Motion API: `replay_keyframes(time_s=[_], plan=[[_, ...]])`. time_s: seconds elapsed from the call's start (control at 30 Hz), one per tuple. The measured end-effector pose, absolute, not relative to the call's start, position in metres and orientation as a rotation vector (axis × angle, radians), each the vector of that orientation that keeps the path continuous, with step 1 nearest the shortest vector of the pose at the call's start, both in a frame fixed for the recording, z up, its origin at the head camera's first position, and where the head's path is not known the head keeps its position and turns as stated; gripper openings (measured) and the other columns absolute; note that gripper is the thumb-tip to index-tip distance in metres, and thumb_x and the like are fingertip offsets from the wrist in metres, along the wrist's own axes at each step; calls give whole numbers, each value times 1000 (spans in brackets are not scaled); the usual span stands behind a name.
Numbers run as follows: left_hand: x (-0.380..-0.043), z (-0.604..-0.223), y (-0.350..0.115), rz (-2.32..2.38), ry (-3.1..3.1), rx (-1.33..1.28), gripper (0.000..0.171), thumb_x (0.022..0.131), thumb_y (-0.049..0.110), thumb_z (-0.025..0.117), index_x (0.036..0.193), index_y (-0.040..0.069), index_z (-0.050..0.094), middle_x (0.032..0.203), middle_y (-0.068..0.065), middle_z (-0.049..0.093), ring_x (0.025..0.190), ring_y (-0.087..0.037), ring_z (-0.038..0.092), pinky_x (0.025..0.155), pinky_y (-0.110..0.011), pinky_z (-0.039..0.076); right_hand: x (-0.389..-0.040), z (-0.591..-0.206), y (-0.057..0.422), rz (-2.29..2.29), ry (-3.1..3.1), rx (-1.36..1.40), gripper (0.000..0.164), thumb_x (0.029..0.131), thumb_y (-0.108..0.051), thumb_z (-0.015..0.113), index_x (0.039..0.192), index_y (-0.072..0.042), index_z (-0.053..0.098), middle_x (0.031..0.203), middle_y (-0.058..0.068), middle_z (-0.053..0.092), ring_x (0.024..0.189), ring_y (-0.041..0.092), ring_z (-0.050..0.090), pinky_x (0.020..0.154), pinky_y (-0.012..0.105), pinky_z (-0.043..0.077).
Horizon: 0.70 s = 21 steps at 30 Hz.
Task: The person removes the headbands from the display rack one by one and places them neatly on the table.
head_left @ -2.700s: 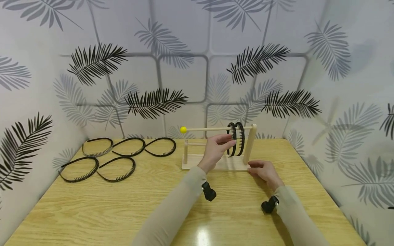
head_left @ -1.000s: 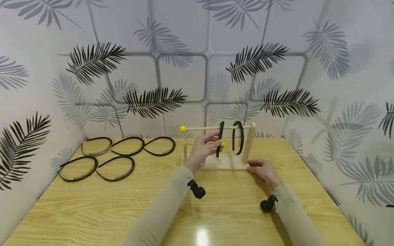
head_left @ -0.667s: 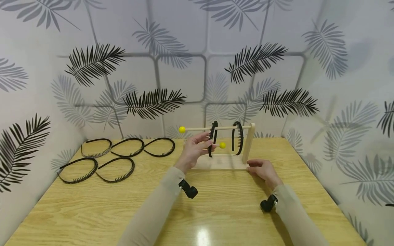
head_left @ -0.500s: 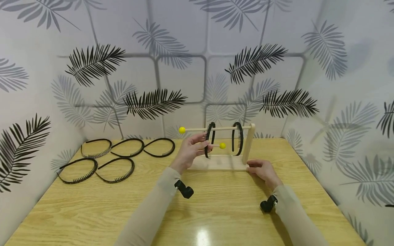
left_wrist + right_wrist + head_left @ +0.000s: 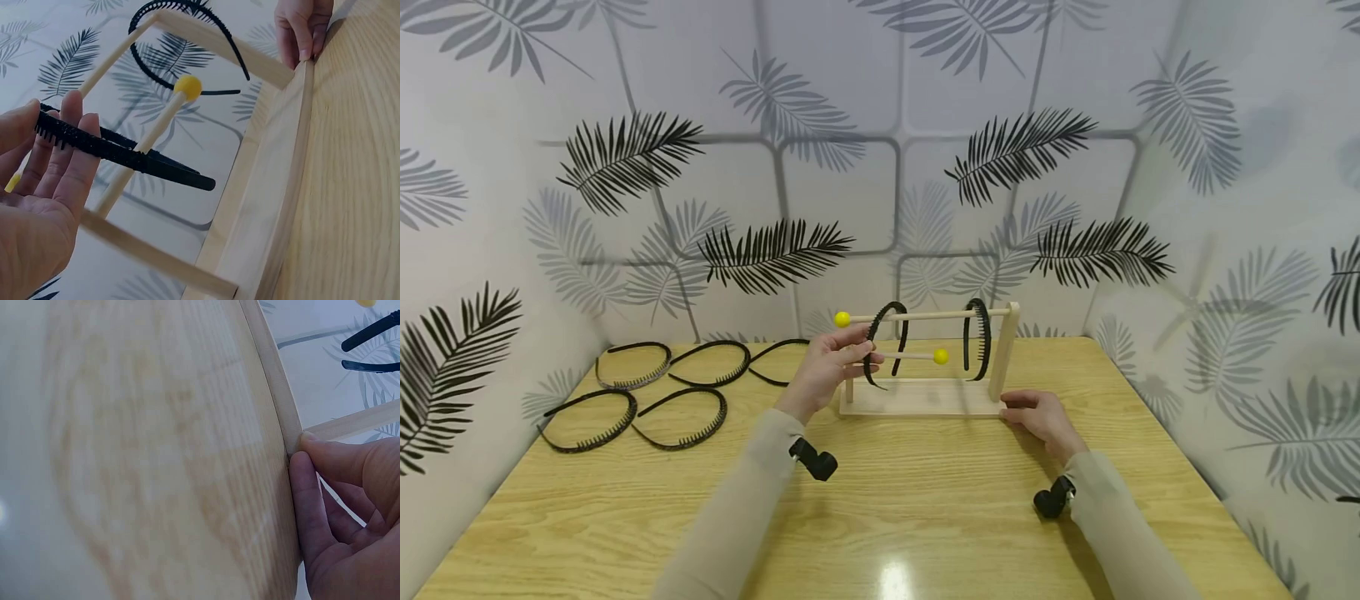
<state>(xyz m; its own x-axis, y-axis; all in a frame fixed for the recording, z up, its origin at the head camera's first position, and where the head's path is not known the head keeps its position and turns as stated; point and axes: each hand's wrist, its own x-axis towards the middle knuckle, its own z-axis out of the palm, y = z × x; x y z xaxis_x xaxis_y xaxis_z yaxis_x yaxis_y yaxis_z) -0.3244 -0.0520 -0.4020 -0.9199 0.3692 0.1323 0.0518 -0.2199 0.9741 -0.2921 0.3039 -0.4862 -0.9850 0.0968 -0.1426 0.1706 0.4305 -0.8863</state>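
My left hand (image 5: 831,367) pinches a black toothed headband (image 5: 178,175) between thumb and fingers. Its arch loops over the upper rod (image 5: 936,315) of a wooden stand, near the yellow ball (image 5: 842,319) at that rod's left end. A shorter lower rod (image 5: 161,125), tipped with another yellow ball (image 5: 188,88), passes between the headband's arms in the left wrist view. A second black headband (image 5: 985,342) hangs on the upper rod beside the right post (image 5: 1006,354). With thumb and index finger my right hand (image 5: 1037,421) grips the right end of the stand's base (image 5: 932,400).
Several black headbands lie on the wooden table (image 5: 880,500) at the left, among them a front one (image 5: 721,417) and a back one (image 5: 747,357). My left hand overlaps the nearest back one. Leaf-patterned walls (image 5: 850,200) border the table.
My left hand has drawn one headband leftward along the upper rod, away from the other and toward the yellow ball, turning it on the way. The right hand stays at the base.
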Motion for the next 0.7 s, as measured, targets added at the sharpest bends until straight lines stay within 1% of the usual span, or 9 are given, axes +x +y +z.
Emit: replay_keyframes(time_s=[0.1, 0.23, 0.33, 0.43, 0.5, 0.57, 0.7], plan=[[-326, -401, -63, 2228, 1839, 504, 43, 100, 5, 55, 142, 3, 50, 105, -9, 59, 89, -13, 70, 96, -48, 52, -292, -486, 304, -1617, 2603, 245, 41, 94, -10, 66, 133, 1, 59, 132, 23, 59, 100, 13, 62, 82, 24, 55], [-328, -399, -75, 2211, 1855, 506, 43, 101, 6, 53, 144, 2, 48, 107, -8, 56, 91, -14, 69, 94, -44, 54, -292, -486, 304, -1608, 2607, 250, 41, 94, -11, 66, 132, 0, 60, 133, 22, 59, 106, 18, 61, 83, 24, 54], [-329, -398, -83, 2206, 1861, 501, 44, 101, 6, 52, 144, 2, 46, 109, -8, 58, 91, -13, 69, 93, -42, 55, -293, -486, 303, -1599, 2610, 255, 41, 94, -11, 66, 133, 0, 59, 133, 22, 58, 111, 23, 60, 84, 25, 54], [-329, -396, -90, 2199, 1882, 494, 43, 102, 7, 52, 144, 2, 46, 107, -9, 61, 93, -15, 69, 97, -46, 52, -293, -487, 303, -1598, 2610, 272, 41, 93, -11, 66, 133, 0, 59, 133, 22, 58, 115, 25, 59, 85, 26, 54], [-329, -395, -93, 2183, 1908, 497, 43, 102, 8, 52, 144, 2, 46, 109, -11, 62, 95, -18, 69, 100, -49, 49, -294, -487, 303, -1599, 2610, 284, 41, 93, -11, 67, 132, 0, 60, 133, 22, 58, 116, 26, 58, 86, 27, 54], [-330, -395, -97, 2174, 1937, 496, 42, 102, 9, 53, 143, 2, 49, 109, -14, 61, 96, -20, 69, 98, -47, 51, -294, -487, 303, -1593, 2613, 294, 42, 93, -11, 67, 132, -1, 60, 133, 21, 58, 118, 27, 57, 87, 28, 53], [-332, -395, -103, 2157, 1972, 508, 41, 102, 9, 53, 142, 1, 49, 108, -12, 61, 89, -17, 67, 92, -39, 55, -293, -487, 303, -1590, 2608, 293, 42, 93, -12, 67, 132, -1, 60, 134, 21, 58, 119, 28, 56, 89, 30, 53]])
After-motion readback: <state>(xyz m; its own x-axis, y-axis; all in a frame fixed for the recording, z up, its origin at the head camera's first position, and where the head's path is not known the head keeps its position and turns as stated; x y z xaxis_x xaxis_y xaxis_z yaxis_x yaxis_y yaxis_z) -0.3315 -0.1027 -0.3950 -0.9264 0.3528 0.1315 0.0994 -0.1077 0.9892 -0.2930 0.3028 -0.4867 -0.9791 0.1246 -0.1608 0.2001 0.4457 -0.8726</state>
